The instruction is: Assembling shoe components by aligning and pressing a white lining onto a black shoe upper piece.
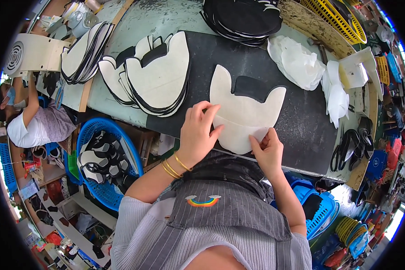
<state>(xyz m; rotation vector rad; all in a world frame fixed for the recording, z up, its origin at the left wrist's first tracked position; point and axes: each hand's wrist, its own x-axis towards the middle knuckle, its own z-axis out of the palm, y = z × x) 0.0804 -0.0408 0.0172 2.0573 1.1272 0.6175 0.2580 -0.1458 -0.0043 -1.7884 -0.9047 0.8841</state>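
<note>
A white shoe-upper piece (244,110) lies before me on the black mat (307,132), with two upright lobes and a dark padded panel (252,87) between them. A faint crease or seam runs across its lower part. My left hand (198,130) holds its left edge, index finger and thumb against the white face, the other fingers curled. At its lower right edge my right hand (268,150) pinches the border between thumb and bent fingers. To the left lie overlapping stacked white pieces with black edges (159,81).
More stacks of pieces (86,54) and black ones (241,20) lie farther off. Crumpled white sheets (297,63) and black straps (350,146) are at the right. A blue basket (137,157) of cut parts stands left below the table. Another person (36,114) works at far left.
</note>
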